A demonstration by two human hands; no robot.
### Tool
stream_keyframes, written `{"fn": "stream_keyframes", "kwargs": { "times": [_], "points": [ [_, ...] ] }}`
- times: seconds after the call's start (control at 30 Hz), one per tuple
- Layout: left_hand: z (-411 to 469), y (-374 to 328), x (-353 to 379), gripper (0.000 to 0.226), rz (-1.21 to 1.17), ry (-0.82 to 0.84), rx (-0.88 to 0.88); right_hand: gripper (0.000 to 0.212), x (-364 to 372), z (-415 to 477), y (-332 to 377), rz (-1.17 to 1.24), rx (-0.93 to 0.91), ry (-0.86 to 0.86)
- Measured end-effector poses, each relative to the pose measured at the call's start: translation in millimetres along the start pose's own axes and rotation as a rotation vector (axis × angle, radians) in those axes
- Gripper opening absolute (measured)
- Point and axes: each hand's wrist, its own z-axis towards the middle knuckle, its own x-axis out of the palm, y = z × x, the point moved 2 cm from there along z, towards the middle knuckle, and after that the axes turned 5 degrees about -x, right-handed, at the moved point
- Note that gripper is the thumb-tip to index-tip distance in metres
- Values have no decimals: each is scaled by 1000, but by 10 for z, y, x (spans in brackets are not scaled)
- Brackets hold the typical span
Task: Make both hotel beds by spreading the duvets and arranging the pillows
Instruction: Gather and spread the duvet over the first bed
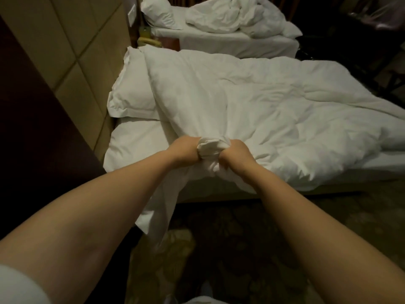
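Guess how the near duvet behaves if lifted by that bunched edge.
Probably floppy: the duvet wads tightly between the left hand and right hand, and a flap hangs limp off the bed. Likely light for its bulk, given its puffy quilted look. Most would probably trail behind.

left hand (185, 151) and right hand (236, 153) fingertips buried in duvet (263, 102), far bed (221, 43) cropped

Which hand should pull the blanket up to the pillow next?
Probably the left hand. Both it and the right hand grip the bunched corner of the duvet, but the pillow and the bare sheet lie to the left, nearer that hand.
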Motion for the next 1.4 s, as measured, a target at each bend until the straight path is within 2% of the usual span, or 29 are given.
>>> {"fn": "stream_keyframes", "kwargs": {
  "times": [0.1,0.27,0.37,0.43,0.63,0.73,0.83,0.93,1.0,1.23,1.33,1.4],
  "points": [
    [-126,87,227,28,136,192,-19,25,199,-74,-148,-277,75,275],
    [-535,561,813,10,313,615,-120,33,960,-273,-355,-499,34,659],
    [-781,761,1121,25,378,744,-145,35,1292,-413,-424,-560,54,813],
    [-835,860,1212,31,374,751,-161,36,1396,-452,-489,-574,79,806],
    [-592,896,796,30,359,590,-146,45,1342,-119,-477,-425,-2,437],
    [-380,914,488,31,356,468,-151,38,1165,86,-369,-388,-89,292],
    [-82,862,84,32,317,262,-140,25,824,354,-254,-360,-150,129],
    [388,731,-293,30,413,10,-127,13,384,786,-221,-389,-171,1],
    [802,563,-474,29,457,-92,-145,9,93,1142,-270,-365,-144,-96],
    [2181,34,-973,25,609,-248,-182,15,-735,2395,-546,-422,-154,-191],
    [2638,13,-1151,24,628,-294,-211,13,-878,2932,-670,-443,-127,-163],
    [2904,88,-1245,25,622,-268,-243,16,-895,3227,-782,-446,-81,-109]
  ]
}}
